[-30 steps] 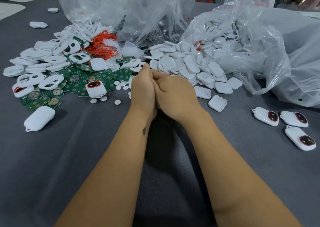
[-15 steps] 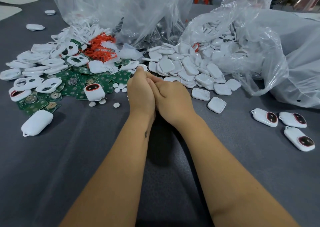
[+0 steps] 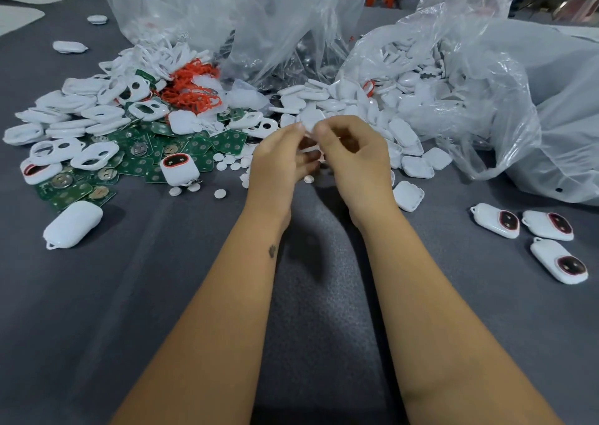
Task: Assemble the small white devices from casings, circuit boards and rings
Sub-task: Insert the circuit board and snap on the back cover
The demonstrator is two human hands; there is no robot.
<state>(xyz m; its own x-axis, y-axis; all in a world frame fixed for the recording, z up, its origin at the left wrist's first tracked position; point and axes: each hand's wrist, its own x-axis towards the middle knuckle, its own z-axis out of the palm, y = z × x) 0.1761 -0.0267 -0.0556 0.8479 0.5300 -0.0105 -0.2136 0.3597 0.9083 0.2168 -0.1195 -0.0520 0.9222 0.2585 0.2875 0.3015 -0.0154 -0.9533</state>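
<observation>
Both the left hand (image 3: 278, 162) and right hand (image 3: 356, 159) pinch one small white plastic casing piece (image 3: 309, 147) between them, raised above the grey cloth table (image 3: 162, 295) near the far parts heap, probably to fit it together.

- The hands, left hand (image 3: 275, 162) and right hand (image 3: 356, 159), meet mid-surface (image 3: 308, 295).
- Left of the hands: circuit boards (image 3: 139, 162) under cut-out casings (image 3: 94, 155).
- Behind those boards: rings (image 3: 191, 91).
- Behind the hands: plain casings (image 3: 327, 104) spilling from a bag (image 3: 486, 100).
- Right of the hands: three finished devices (image 3: 547, 225).
- Nearest, left of the hands: one closed case (image 3: 73, 223).
</observation>
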